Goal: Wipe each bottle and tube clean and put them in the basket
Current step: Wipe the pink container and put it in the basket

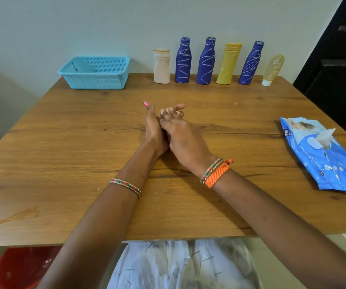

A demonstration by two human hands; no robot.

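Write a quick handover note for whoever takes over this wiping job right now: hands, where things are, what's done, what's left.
Hands: left hand and right hand pressed together at table centre, holding nothing.
Things: basket back left, with no bottles in it. Six scribbled-on containers stand along the wall: white bottle, three blue bottles, yellow bottle, clear tube. Wipes pack at right, one wipe poking out.
Done: nothing.
Left: wipe all six, put them in the basket.

Wooden tabletop [63,155], scuffed. Back left: light blue basket [95,73]. Back edge row, all upright: beige bottle [161,66], blue bottle [183,61], blue bottle [206,61], yellow bottle [229,64], blue bottle [251,64], tube [273,69] standing on white cap. Right edge: blue wipes pack [322,155], lying flat.
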